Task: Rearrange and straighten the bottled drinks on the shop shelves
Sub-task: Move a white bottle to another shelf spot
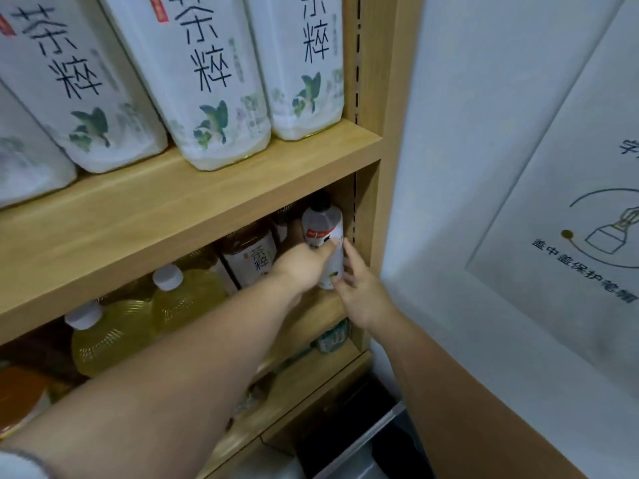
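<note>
In the wooden shelving point(207, 209), against its right wall, your left hand point(304, 267) wraps its grip round a black-capped bottle point(323, 226); your right hand point(359, 292) touches its side, fingers spread.

A small bottle point(323, 233), white-labelled with a black cap, stands upright at the far right end of the middle shelf point(311, 323). Left of it stand yellow bottles point(183, 299) with white caps. Large white tea bottles point(214, 81) line the upper shelf point(173, 209).
</note>
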